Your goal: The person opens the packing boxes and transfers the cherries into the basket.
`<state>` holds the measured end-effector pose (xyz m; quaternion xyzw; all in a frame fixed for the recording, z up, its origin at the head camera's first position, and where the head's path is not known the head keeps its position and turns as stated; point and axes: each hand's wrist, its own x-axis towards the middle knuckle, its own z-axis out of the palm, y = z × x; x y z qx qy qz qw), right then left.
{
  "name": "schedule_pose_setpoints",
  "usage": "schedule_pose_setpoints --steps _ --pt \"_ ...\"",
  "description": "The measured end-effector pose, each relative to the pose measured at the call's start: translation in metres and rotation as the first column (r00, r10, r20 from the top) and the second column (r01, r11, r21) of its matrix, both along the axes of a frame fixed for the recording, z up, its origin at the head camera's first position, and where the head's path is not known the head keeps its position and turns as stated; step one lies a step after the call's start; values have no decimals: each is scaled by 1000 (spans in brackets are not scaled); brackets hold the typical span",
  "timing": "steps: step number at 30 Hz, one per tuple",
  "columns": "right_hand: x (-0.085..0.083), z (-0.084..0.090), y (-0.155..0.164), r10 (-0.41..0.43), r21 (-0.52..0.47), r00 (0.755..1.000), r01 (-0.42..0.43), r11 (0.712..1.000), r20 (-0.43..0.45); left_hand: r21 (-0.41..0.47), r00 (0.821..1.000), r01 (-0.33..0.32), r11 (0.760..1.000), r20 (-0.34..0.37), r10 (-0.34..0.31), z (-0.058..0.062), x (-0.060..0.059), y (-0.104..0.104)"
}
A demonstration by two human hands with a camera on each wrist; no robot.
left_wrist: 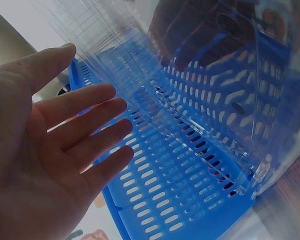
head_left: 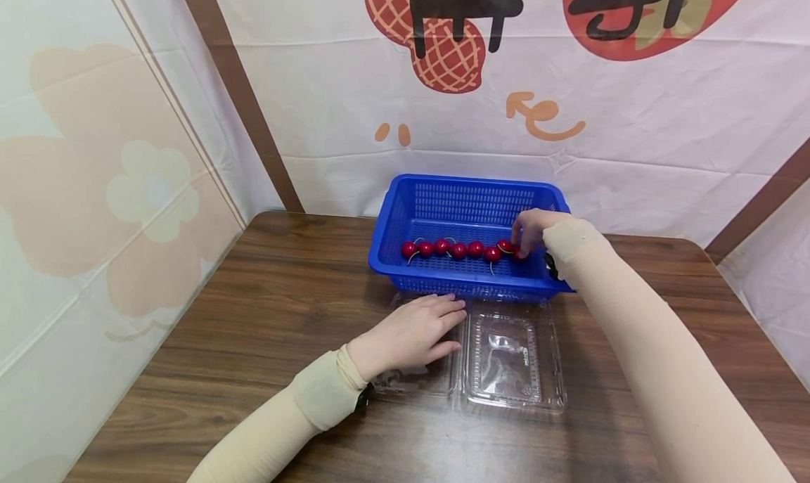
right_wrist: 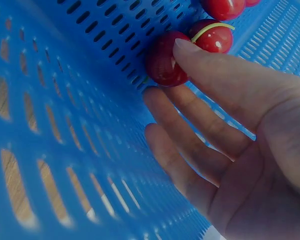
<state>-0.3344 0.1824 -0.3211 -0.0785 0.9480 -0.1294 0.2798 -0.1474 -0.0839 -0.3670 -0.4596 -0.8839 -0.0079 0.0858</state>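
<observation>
Right hand (head_left: 530,228) is down in the blue basket (head_left: 462,195), thumb and fingers pinching the last cherry (right_wrist: 164,61) at the right end of the row. Left hand (head_left: 411,332) rests flat, fingers straight, on the clear clamshell box (head_left: 512,356) on the counter (head_left: 253,307) just in front of the basket. Big banner writing behind the basket is cut off, can't read it.

My left hand (left_wrist: 45,165) is open, with the fingers (left_wrist: 95,145) straight and a little spread. Just beyond them is a clear plastic clamshell container (left_wrist: 190,100). Through it I see the slotted wall of the blue plastic basket (left_wrist: 175,200).
</observation>
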Motion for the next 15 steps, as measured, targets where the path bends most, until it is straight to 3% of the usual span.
schedule_pose_setpoints --steps 7,15 --pt "-1 -1 0 0 8 1000 0 1000 -3 12 1000 2 1000 1 -2 -1 0 -1" --pt "-1 4 -2 82 53 996 -80 995 -40 28 1000 4 1000 -2 -4 -1 2 -3"
